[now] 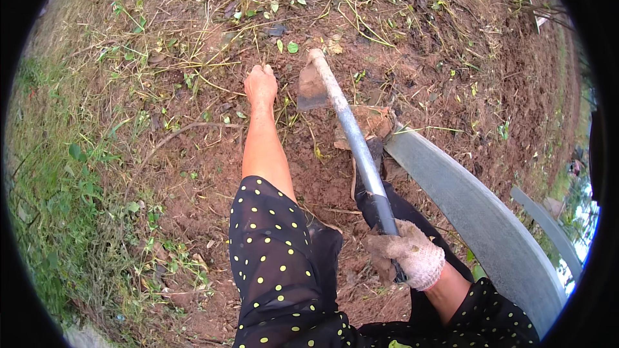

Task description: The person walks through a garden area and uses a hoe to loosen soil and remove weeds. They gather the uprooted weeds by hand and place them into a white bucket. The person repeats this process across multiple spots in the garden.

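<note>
My left hand (261, 84) is bare and reaches down to the soil, its fingers curled closed around thin plant stems (257, 48). The fist hides most of what it grips. In a dirty knitted glove, my right hand (411, 253) holds the lower end of a hoe handle (360, 142). That handle slants up and away, bluish grey along its middle and caked with mud near the head. The metal hoe blade (312, 88), soiled reddish brown, rests at the ground just right of my left hand. Loose vines and leaves (193, 65) lie around both.
A broken reddish block (370, 125) sits beside the hoe handle. From it a long grey concrete post or slab (474, 203) runs toward the lower right, with a second grey post (549, 229) beyond. Green weeds (82, 188) grow on the left. My shoe (365, 164) stands near the block.
</note>
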The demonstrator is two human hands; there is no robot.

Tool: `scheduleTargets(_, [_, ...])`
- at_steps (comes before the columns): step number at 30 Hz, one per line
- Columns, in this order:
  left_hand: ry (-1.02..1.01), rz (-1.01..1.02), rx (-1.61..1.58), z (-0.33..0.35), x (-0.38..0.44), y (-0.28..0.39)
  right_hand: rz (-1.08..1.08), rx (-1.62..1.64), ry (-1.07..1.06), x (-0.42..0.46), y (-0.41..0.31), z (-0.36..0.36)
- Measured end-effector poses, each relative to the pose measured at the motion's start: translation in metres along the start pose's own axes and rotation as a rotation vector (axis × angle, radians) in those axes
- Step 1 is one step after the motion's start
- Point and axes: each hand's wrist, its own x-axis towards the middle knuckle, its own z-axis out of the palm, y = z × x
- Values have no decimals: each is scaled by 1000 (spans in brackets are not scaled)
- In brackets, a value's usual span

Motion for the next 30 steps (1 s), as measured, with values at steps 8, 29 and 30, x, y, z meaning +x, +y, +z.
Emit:
scheduleTargets(8, [42, -162, -408, 17, -3, -1, 32, -64, 30, 1, -6, 1])
scheduleTargets(29, [-59, -112, -447, 9, 4, -23, -1171, -261, 82, 47, -112, 87])
scheduleTargets(30, [-95, -97, -456, 6, -1, 2, -1181, -274, 76, 72, -115, 72])
